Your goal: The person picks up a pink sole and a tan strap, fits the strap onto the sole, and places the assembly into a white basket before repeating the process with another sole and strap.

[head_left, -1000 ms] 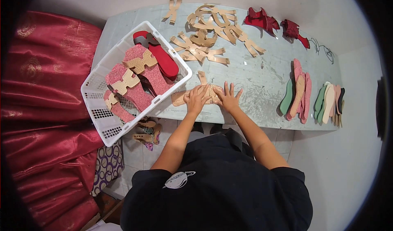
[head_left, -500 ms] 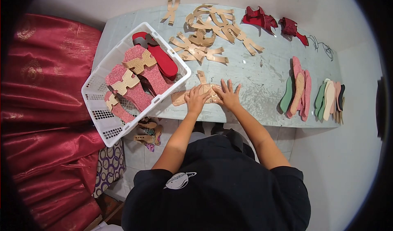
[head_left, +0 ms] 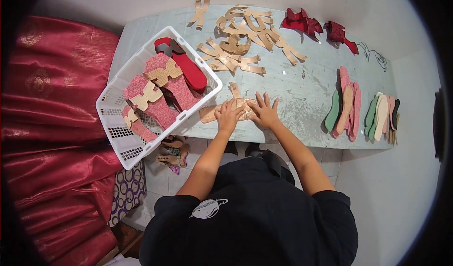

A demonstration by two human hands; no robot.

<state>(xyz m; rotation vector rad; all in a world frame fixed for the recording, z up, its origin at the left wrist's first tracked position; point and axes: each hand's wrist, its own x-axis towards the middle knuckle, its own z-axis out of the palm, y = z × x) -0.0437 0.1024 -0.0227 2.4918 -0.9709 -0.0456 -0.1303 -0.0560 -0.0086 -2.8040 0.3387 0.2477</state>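
A tan sandal sole lies sideways near the table's front edge, with a shiny tan strap piece across it, one end sticking out toward the back. My left hand rests on the middle of the strap, fingers laid over it. To its right, my right hand has its fingers spread, with the thumb side touching the strap and sole. Both hands press from above, and neither wraps round anything. Their fingers hide much of the strap and the sole's right end.
Left of the hands stands a white basket holding pink sandals and red footwear. Loose tan straps lie behind. Red uppers sit at the back right. Pink and green soles and mixed soles lie right.
Both hands stay on the strap and sole, with only slight finger movement. The whole view has shifted a few pixels.
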